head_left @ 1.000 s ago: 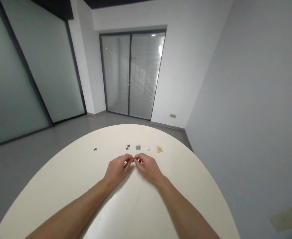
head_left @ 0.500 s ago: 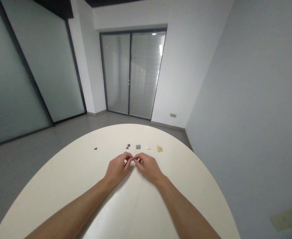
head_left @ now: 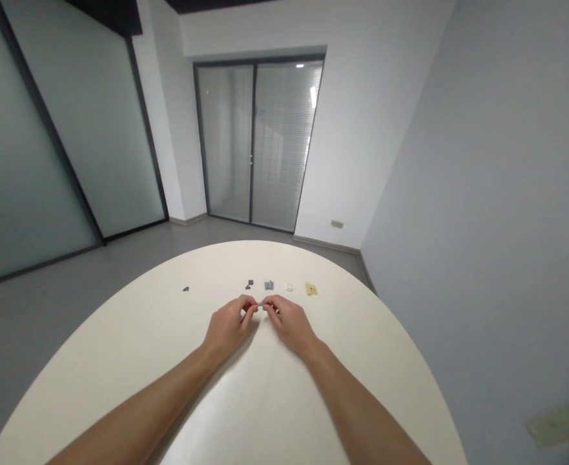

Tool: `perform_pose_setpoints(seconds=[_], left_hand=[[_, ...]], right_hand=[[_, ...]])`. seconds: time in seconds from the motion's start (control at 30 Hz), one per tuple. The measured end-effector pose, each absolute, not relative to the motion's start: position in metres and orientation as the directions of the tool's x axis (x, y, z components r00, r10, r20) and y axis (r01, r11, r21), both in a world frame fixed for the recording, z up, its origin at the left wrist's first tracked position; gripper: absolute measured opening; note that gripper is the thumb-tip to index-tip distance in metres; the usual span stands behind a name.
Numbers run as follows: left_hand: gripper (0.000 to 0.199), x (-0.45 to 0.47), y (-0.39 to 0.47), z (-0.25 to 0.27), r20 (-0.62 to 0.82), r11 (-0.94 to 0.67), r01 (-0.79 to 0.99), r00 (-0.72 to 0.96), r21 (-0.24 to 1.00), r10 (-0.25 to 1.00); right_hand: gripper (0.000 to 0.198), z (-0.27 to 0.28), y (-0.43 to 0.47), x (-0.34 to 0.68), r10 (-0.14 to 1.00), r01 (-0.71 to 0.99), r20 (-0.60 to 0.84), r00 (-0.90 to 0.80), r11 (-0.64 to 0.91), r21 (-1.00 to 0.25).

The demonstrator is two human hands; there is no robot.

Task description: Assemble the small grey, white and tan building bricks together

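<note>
A small grey piece [head_left: 259, 304] is pinched between the fingertips of both hands, low over the table; its exact kind is too small to make out. My left hand [head_left: 230, 326] grips it from the left with thumb and fingers closed. From the right, my right hand [head_left: 288, 323] pinches its other end. Just beyond the hands lie small dark pieces [head_left: 250, 283], a cluster of grey-blue pieces [head_left: 269, 285], white pieces [head_left: 289, 287] and yellow pieces [head_left: 311, 289], set out in a row.
The round white table [head_left: 119, 361] fills the foreground. Farther left on it lies a small dark piece [head_left: 186, 289]. Behind the table stand a glass door with blinds [head_left: 284, 148], frosted panels [head_left: 95, 129] and a wall socket [head_left: 337, 224].
Both hands have risen very slightly, and the small piece between the fingertips has shifted a little and shows more plainly. The pieces on the table stay where they were.
</note>
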State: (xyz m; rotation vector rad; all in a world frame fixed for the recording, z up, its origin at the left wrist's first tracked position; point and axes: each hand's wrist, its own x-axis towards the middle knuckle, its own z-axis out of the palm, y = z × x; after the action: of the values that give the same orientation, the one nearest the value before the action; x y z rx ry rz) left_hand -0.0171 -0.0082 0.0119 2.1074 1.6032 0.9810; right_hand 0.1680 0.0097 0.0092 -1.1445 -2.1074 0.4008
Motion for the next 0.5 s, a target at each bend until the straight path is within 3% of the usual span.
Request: perform_pose_setpoints(seconds=[0.5], left_hand=[[0.026, -0.0179, -0.0084, 0.0081, 0.391, -0.377, 0.679, 0.141, 0.631, 0.909]], right_hand=[[0.022, 0.0085, 0.0111, 0.168, 0.824, 0.613, 0.431, -0.366, 0.563, -0.554]])
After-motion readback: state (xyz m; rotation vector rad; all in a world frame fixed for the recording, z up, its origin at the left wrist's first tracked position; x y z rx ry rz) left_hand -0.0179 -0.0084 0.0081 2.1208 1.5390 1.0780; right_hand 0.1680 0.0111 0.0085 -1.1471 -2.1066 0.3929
